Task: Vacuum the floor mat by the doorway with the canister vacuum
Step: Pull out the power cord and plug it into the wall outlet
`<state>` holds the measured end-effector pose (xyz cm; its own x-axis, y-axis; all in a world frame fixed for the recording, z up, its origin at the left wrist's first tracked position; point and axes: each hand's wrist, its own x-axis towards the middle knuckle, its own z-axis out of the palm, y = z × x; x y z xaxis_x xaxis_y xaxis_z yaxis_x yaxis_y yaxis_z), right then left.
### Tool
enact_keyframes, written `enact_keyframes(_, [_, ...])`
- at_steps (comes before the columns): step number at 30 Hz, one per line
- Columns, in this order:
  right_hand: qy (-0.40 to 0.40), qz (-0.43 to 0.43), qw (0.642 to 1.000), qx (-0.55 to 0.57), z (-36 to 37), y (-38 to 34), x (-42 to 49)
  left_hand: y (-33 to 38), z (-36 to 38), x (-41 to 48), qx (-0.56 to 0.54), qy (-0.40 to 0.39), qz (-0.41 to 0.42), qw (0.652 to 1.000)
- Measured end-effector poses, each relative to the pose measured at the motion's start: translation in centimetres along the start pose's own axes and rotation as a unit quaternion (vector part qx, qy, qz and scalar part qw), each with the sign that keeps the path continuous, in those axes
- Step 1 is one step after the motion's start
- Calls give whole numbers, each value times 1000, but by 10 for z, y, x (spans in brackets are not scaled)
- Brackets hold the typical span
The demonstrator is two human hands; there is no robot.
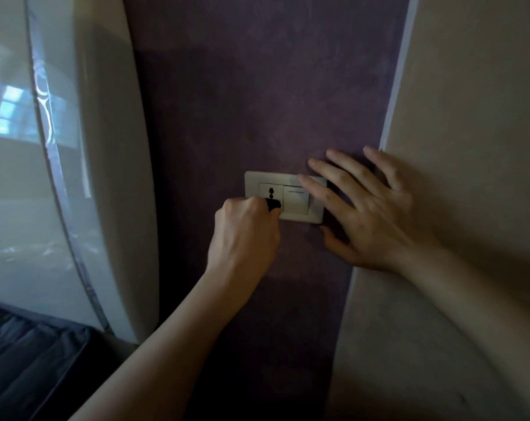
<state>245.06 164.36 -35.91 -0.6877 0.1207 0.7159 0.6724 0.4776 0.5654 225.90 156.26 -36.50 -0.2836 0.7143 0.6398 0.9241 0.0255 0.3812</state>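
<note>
A white wall plate (253,180) with a socket on its left half and a rocker switch (295,200) on its right half sits on a dark purple wall panel (257,86). My left hand (245,235) is closed around a black plug (274,204) held at the lower part of the socket. My right hand (376,211) lies flat and spread on the wall beside the plate, its forefinger resting across the plate's upper right corner. The vacuum, its cord and the floor mat are out of view.
A glossy white curved headboard or cabinet side (105,177) stands close on the left. Dark bedding (23,360) lies at the lower left. A beige wall (470,86) runs along the right of the purple panel.
</note>
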Motion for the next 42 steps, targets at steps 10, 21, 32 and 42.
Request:
enact_keyframes(10, [-23, -2, 1000, 6, -3, -2, 0, 12, -5, 2, 25, -16, -16, 999])
enact_keyframes(21, [-179, 46, 971, 151, -54, 4, 21, 11, -46, 16, 12, -184, -135, 974])
enact_keyframes(32, [-369, 165, 882, 241, -206, 74, 140, 82, -232, 89, 60, -286, 41, 955])
enact_keyframes(42, [-386, 272, 853, 221, -363, 120, 232, 147, -371, 127, -12, -328, 153, 932])
